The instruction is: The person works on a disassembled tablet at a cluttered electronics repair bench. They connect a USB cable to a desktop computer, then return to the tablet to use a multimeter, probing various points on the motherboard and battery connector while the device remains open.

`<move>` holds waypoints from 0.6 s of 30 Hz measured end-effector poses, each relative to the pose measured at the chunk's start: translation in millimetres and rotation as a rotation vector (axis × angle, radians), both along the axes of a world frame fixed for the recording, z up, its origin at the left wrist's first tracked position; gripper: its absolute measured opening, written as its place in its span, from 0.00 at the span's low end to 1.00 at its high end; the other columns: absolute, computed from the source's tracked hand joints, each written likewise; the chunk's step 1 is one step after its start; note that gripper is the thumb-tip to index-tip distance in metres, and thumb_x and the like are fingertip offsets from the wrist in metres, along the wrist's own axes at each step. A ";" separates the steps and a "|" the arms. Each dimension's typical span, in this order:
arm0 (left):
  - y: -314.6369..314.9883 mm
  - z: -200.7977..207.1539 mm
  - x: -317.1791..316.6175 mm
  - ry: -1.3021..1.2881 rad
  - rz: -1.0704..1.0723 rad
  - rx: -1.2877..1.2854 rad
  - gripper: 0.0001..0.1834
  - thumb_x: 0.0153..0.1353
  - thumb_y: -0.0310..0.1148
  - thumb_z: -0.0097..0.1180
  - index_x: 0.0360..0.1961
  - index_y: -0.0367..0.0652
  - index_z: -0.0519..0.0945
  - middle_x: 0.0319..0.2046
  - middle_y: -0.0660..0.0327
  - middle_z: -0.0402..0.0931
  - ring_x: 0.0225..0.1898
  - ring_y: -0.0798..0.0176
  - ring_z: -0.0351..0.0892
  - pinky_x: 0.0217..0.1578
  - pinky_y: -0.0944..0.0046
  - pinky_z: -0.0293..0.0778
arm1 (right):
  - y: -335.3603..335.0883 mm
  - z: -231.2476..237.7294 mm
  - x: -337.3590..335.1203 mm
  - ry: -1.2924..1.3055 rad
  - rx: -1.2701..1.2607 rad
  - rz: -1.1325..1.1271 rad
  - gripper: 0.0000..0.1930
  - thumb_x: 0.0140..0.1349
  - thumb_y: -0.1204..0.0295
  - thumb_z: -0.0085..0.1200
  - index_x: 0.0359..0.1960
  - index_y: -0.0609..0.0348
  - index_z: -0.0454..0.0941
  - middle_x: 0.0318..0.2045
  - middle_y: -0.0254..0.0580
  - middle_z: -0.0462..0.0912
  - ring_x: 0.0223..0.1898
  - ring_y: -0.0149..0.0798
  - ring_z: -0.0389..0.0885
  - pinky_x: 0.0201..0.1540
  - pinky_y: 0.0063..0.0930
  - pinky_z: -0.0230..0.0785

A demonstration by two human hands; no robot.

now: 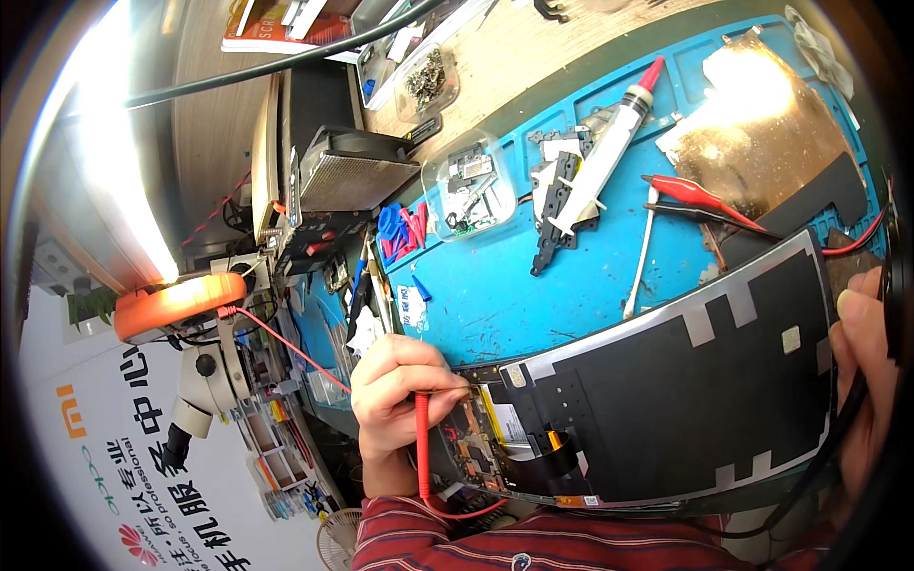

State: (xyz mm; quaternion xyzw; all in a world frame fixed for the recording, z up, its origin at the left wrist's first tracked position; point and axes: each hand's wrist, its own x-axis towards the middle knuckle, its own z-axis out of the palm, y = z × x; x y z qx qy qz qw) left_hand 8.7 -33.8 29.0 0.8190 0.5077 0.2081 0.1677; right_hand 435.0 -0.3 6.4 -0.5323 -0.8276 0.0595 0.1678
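An opened flat device, like a tablet (685, 390) with a black inner face, is tilted up in front of me. Its left end shows bare circuit boards, a silver-and-yellow part and a black flex strip. My left hand (405, 390) pinches its upper left corner, fingers curled and pressed together. Against those fingers stands a red test probe (423, 447); whether they grip it too, I cannot make out. My right hand (862, 347) is closed at the tablet's right end, partly lost in the dark rim. Beside it runs a black cable (838, 423).
Beyond the tablet lies a blue mat (571, 305) bearing a syringe (609, 143), a cotton swab (643, 252), red and black clips (695, 195) and a coppery sheet (762, 124). A clear tub (471, 186) holds small parts. At left stand a microscope (205, 381) and an orange lamp (181, 305).
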 end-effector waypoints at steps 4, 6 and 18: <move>0.8 0.5 -0.3 0.005 -0.007 0.000 0.13 0.42 0.25 0.77 0.31 0.43 0.87 0.29 0.63 0.81 0.30 0.61 0.80 0.31 0.63 0.72 | -0.4 -0.3 0.9 0.006 -0.006 -0.002 0.17 0.56 0.79 0.60 0.49 0.66 0.81 0.37 0.52 0.83 0.36 0.46 0.85 0.35 0.32 0.77; 1.3 -0.4 -0.5 -0.001 -0.017 0.002 0.13 0.42 0.25 0.77 0.31 0.43 0.87 0.29 0.63 0.80 0.30 0.61 0.79 0.31 0.63 0.72 | -1.0 -0.7 1.3 0.003 -0.006 -0.004 0.17 0.57 0.79 0.60 0.49 0.66 0.81 0.37 0.52 0.83 0.36 0.46 0.85 0.36 0.32 0.78; 0.7 1.2 5.1 0.047 -0.033 0.062 0.14 0.41 0.24 0.77 0.31 0.43 0.86 0.29 0.62 0.80 0.30 0.61 0.80 0.31 0.62 0.73 | -1.4 1.6 -3.7 0.014 0.007 -0.004 0.16 0.61 0.81 0.61 0.52 0.66 0.80 0.38 0.54 0.84 0.38 0.46 0.86 0.38 0.32 0.79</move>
